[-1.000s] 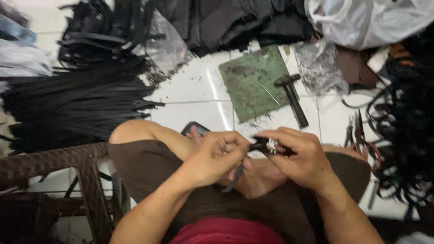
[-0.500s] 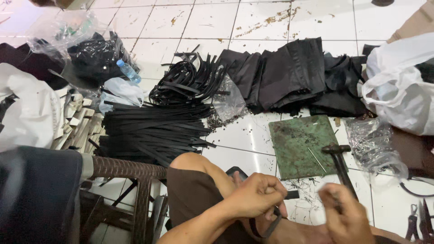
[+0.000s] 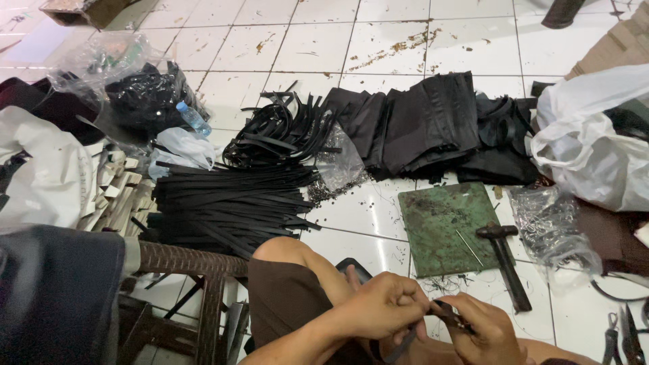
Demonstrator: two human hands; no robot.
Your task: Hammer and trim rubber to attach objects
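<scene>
Low in the frame, my left hand [image 3: 385, 307] pinches a thin black strap [image 3: 404, 341] that hangs down between my knees. My right hand [image 3: 483, 331] grips a small dark tool [image 3: 448, 315] whose tip meets the strap at my left fingers. Both hands touch each other above my lap. Just beyond them on the white tile floor lies a green cutting mat [image 3: 447, 226] with a hammer [image 3: 503, 260] beside its right edge.
A stack of straight black straps [image 3: 233, 203] and a curled heap lie left of centre. Folded black material [image 3: 433, 125] is behind the mat, clear bags and a white bag [image 3: 595, 149] right. Pliers [image 3: 622, 334] bottom right. Woven stool [image 3: 193, 263] at left.
The view tilted up and left, then steadied, so the far floor and piles now show. My hands have closed together again on the strap after the right one dropped away.
</scene>
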